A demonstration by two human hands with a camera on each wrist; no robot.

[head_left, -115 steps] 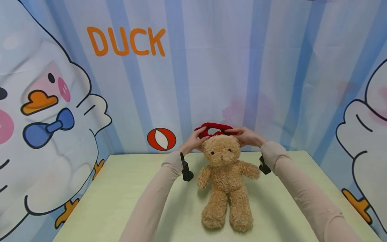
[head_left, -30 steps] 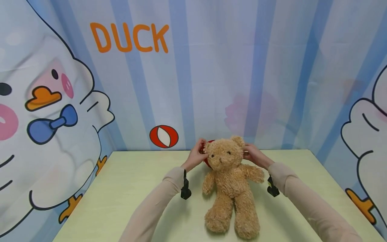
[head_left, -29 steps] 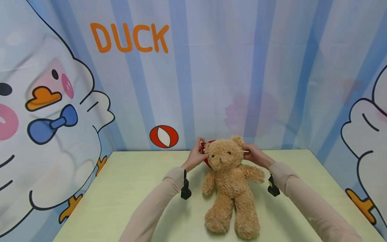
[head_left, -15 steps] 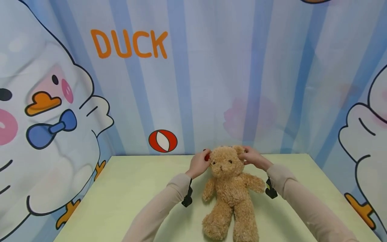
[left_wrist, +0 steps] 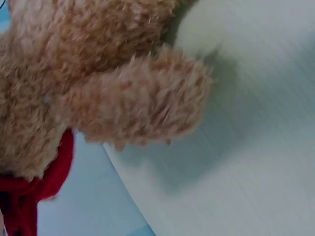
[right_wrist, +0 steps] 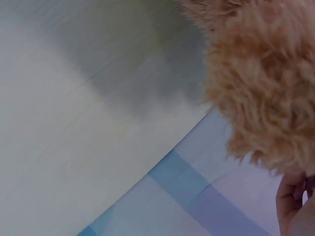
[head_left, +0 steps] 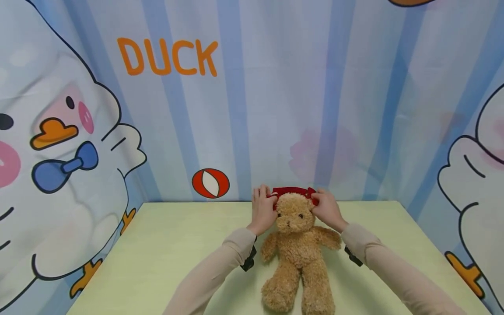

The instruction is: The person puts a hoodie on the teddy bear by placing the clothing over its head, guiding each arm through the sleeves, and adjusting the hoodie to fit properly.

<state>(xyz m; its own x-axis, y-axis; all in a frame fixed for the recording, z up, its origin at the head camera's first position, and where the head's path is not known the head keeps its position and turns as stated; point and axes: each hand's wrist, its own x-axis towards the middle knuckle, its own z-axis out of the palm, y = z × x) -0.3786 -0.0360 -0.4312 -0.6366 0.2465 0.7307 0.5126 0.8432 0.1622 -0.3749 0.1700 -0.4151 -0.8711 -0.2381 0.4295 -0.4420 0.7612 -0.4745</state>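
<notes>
A light-brown plush teddy bear [head_left: 301, 247] faces forward on the table, arms out to the sides. Along the top of its head runs a red cloth band [head_left: 293, 190], its exact kind unclear. My left hand [head_left: 263, 210] pinches the band's left end beside the bear's head, its other fingers raised. At the opposite side, my right hand [head_left: 327, 211] grips the right end, fingers curled. In the left wrist view, the red cloth [left_wrist: 58, 169] passes behind the bear's head. The right wrist view has the bear's fur [right_wrist: 268, 83] above curled fingers [right_wrist: 290, 201]. The bear's ears are hidden.
The pale yellow-green table [head_left: 177, 245] ends at its back edge just behind the bear. A striped blue curtain [head_left: 267, 96] with printed ducks and a red-and-white ball hangs close behind that edge. Black wrist cameras [head_left: 249, 259] are strapped under both sleeves.
The red band, held above the bear's head at first and then mostly behind it, now shows along its top. Both hands came down with it, then shifted to its ends.
</notes>
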